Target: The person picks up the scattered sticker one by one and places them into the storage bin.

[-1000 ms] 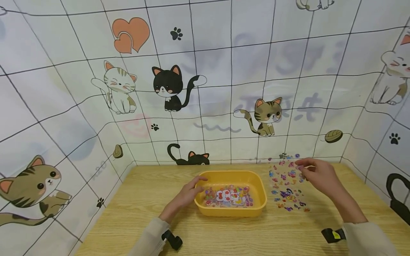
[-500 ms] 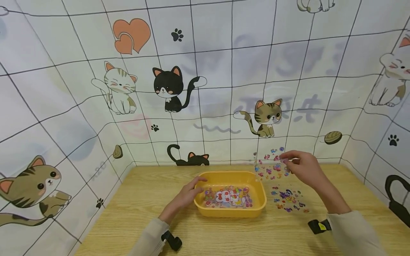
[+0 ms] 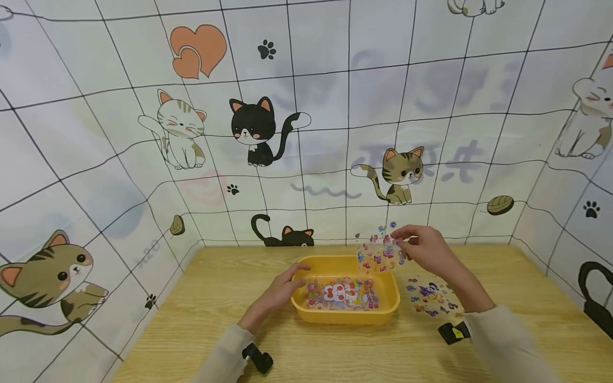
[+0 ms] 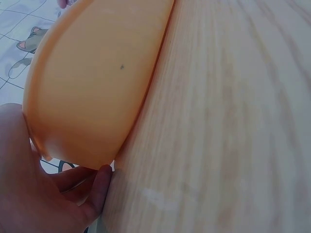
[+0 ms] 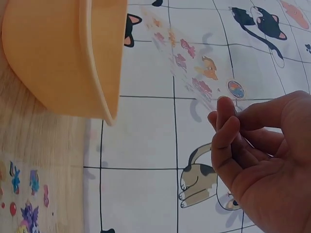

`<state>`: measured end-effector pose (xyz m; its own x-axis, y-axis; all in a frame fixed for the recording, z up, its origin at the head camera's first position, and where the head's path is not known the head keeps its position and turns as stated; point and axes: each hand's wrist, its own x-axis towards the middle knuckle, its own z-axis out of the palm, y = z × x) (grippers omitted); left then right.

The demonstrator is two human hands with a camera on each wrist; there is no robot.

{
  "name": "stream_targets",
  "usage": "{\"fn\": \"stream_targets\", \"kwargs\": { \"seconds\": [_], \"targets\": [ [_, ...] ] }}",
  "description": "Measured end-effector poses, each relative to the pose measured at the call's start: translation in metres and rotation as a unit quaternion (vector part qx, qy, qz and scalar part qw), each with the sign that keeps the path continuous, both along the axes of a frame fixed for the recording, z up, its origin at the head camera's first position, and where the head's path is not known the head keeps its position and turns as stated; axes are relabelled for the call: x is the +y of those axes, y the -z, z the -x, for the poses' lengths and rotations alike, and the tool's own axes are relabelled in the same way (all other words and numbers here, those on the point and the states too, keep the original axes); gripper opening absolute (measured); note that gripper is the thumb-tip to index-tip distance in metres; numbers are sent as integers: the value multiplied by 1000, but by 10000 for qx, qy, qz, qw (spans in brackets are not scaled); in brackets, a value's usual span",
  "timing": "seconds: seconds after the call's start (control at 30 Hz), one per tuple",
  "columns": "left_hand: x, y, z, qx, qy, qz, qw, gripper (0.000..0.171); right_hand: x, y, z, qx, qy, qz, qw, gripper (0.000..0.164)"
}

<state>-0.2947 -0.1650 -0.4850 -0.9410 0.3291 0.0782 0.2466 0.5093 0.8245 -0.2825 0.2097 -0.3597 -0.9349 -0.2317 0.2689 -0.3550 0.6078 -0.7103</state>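
Note:
A yellow plastic basin (image 3: 345, 318) stands on the wooden table. My left hand (image 3: 278, 291) holds its left end, thumb and fingers at the rim and wall; in the left wrist view the fingertips (image 4: 103, 180) reach down by the base. Inside lies a colourful sticker sheet (image 3: 339, 293) with two white cartoon figures. Between thumb and fingers my right hand (image 3: 428, 252) pinches a clear sticker sheet (image 3: 378, 254) by its right edge. That sheet hangs over the basin's back right rim, showing small pony-like stickers in the right wrist view.
Another clear sticker sheet (image 3: 433, 298) lies flat on the table (image 3: 215, 298) right of the basin. A cloth wall (image 3: 325, 159) printed with cats and grid lines rises along the back and both sides. A black strap-like thing (image 3: 596, 298) shows at the far right.
My right hand has carried the clear sheet leftward from above the table on the right to over the basin's right part. My left hand and the basin have stayed in place.

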Motion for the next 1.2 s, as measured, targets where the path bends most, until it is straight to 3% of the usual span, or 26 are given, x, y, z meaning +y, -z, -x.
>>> {"fn": "stream_targets", "kwargs": {
  "seconds": [0.43, 0.8, 1.2],
  "targets": [
    [-2, 0, -2, 18, -21, 38, 10000, 37, -29, 5, 3, -380, -678, -64, 9970, 23],
    [-1, 0, -1, 26, -39, 19, 10000, 37, -51, 14, 5, -650, -1515, -193, 9861, 23],
    [0, 0, 1, 105, 22, 60, 9999, 37, -70, 26, 6, -796, -1797, -438, 9795, 22]
  ]
}}
